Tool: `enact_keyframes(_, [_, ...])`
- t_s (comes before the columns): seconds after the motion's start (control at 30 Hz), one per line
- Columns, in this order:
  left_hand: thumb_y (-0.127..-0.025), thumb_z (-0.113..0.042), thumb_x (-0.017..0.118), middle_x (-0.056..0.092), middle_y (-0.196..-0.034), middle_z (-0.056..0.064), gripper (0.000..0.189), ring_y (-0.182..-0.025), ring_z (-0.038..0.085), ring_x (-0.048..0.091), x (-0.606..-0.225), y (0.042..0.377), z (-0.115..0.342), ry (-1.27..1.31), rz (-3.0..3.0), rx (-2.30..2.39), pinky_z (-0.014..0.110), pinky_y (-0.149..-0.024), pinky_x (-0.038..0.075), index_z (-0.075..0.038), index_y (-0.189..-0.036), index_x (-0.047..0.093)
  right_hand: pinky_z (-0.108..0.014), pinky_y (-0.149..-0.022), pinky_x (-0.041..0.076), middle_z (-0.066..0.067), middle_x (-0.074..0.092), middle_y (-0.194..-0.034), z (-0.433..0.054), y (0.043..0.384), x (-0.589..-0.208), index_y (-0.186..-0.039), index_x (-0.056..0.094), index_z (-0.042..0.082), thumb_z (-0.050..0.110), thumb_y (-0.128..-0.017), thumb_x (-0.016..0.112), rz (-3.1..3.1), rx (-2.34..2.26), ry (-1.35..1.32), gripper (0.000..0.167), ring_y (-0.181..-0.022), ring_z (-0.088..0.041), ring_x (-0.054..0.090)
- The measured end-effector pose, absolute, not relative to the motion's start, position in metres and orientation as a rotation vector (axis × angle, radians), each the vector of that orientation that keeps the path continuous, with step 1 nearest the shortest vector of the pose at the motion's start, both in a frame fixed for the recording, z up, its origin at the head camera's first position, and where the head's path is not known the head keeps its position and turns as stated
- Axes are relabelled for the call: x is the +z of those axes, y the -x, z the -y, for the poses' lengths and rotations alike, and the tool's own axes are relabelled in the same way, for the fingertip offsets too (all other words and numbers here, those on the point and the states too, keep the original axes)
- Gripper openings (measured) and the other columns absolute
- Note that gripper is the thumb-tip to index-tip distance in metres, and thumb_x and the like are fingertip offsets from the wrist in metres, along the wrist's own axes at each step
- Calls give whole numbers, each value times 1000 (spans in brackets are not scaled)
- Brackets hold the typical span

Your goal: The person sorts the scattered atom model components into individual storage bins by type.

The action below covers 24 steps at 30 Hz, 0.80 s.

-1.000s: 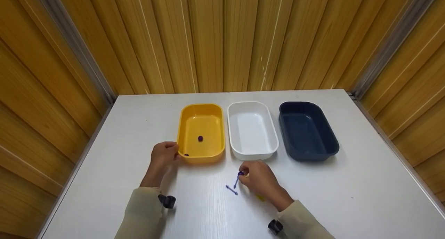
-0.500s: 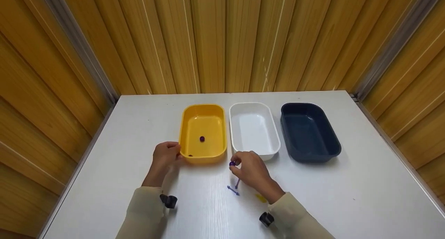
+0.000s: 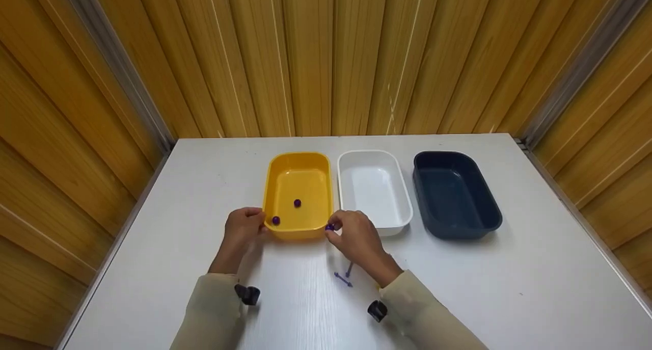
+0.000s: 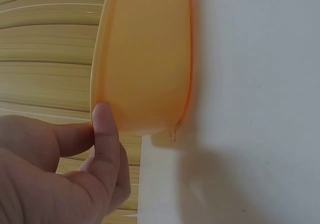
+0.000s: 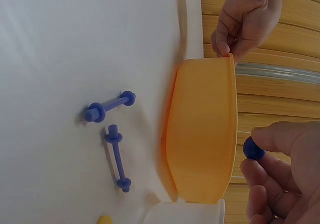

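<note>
I see a person working at a white counter (image 3: 153,238) with two bare hands. The right hand (image 3: 356,238) holds a small purple ball (image 5: 253,148); its thumb and fingers are clamped on it. This ball is in the air, higher than the rim of the yellow tray (image 3: 300,184) and near its right front corner. The left hand (image 3: 242,227) pinches the rim of the same tray at the left front corner, with the thumb and the fingers pressed on the wall between them. Inside the tray there are two other purple balls: one (image 3: 297,203) lies about in the middle, and one (image 3: 275,220) near the left front corner.

In front of the trays, below the right hand, two purple rods (image 5: 116,103) (image 5: 118,159) lie on the counter, each with a round disc near both ends. A yellow piece (image 5: 105,219) shows only partly. To the right stand a white tray (image 3: 374,187) and then a dark blue tray (image 3: 453,197).
</note>
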<state>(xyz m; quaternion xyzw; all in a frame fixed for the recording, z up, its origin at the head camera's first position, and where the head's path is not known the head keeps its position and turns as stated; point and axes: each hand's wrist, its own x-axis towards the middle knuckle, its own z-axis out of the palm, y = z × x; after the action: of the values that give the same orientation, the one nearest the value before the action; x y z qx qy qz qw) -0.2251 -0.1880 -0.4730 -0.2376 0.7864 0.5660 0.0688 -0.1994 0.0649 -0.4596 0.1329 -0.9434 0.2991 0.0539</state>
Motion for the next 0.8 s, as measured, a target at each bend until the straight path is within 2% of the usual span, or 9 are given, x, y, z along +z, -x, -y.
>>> enact_keyframes(0.27, [-102,-17,59,66,-115,16,30,-85,18,63,-473,225,188,721,-2357,1703,20,-75,58,-1,-127,65,-30,-78,50,2,72,-86,-57,204,-460,-96,74,14,20,-86,80,2835,944,-410,13,-82,-14,55])
enact_keyframes(0.43, [-103,-17,59,65,-117,16,31,-87,18,64,-473,226,187,728,-2347,1698,21,-78,58,-2,-129,64,-32,-80,53,2,72,-87,-56,207,-461,-97,75,14,21,-87,80,2830,953,-393,13,-83,-15,57])
enact_keyframes(0.8, [-101,-12,58,66,-116,18,29,-89,21,66,-471,224,185,725,-2369,1726,31,-87,60,1,-126,65,-33,-75,51,0,72,-83,-54,214,-465,-93,74,11,20,-86,79,2773,924,-420,13,-79,-17,57])
